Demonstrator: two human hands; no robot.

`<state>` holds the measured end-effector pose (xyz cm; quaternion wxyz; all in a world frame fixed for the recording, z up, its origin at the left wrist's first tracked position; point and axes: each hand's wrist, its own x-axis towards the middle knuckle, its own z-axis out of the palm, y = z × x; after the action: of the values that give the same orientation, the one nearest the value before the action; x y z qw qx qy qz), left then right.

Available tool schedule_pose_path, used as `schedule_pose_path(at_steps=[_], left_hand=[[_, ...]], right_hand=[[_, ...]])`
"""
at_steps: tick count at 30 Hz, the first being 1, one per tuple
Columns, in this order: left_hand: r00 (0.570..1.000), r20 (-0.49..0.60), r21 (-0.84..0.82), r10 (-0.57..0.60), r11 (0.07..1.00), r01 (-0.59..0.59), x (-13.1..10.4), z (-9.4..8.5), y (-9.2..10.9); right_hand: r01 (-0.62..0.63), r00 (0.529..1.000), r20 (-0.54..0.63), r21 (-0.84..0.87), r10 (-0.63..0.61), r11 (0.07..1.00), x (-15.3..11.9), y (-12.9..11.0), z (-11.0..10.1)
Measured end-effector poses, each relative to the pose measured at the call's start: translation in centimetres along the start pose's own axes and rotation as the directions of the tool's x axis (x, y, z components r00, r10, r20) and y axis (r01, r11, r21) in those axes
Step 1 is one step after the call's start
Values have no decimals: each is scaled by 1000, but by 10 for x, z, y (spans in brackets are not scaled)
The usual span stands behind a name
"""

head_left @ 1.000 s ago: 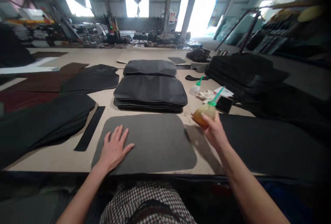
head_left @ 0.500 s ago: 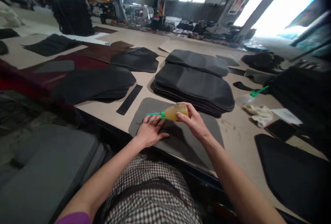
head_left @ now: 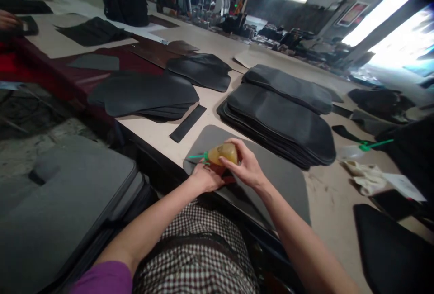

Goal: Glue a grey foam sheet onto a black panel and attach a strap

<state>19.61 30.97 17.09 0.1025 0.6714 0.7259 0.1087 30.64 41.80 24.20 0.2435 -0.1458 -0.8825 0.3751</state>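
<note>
A grey panel with rounded corners (head_left: pixel 274 172) lies at the table's front edge. My right hand (head_left: pixel 246 165) is wrapped round a squeeze bottle of yellowish liquid (head_left: pixel 224 153), tilted on its side with its green nozzle pointing left over the panel's left corner. My left hand (head_left: pixel 207 177) rests on the panel just below the bottle, its fingers partly hidden behind the bottle, the thumb spread to the right.
Behind the panel is a stack of black panels (head_left: pixel 278 120). A black strip (head_left: pixel 188 123) and more black pieces (head_left: pixel 145 95) lie left. At right are a second bottle (head_left: pixel 351 151), a cloth (head_left: pixel 366 177) and a black panel (head_left: pixel 393 248). Another person's hand (head_left: pixel 7 20) shows far left.
The view has turned left, so the table appears shifted right and tilted. The bottle's nozzle is now nearer the panel's left corner, and the bottle covers more of my left fingers.
</note>
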Motion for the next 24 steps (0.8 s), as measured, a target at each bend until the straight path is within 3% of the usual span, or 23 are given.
schedule_pose_path(at_steps=[6, 12, 17, 24], left_hand=[[999, 40, -47, 17, 999, -16, 0, 7, -1], [995, -91, -28, 38, 999, -41, 0, 2, -2], [975, -200, 59, 101, 994, -91, -2, -2, -3], [974, -207, 83, 94, 993, -78, -1, -8, 0]], right_hand=[[141, 989, 57, -67, -138, 988, 5, 2, 1], [204, 977, 77, -86, -198, 975, 18, 15, -8], [229, 973, 19, -122, -229, 966, 29, 28, -17], [162, 973, -133, -200, -190, 966, 38, 47, -17]])
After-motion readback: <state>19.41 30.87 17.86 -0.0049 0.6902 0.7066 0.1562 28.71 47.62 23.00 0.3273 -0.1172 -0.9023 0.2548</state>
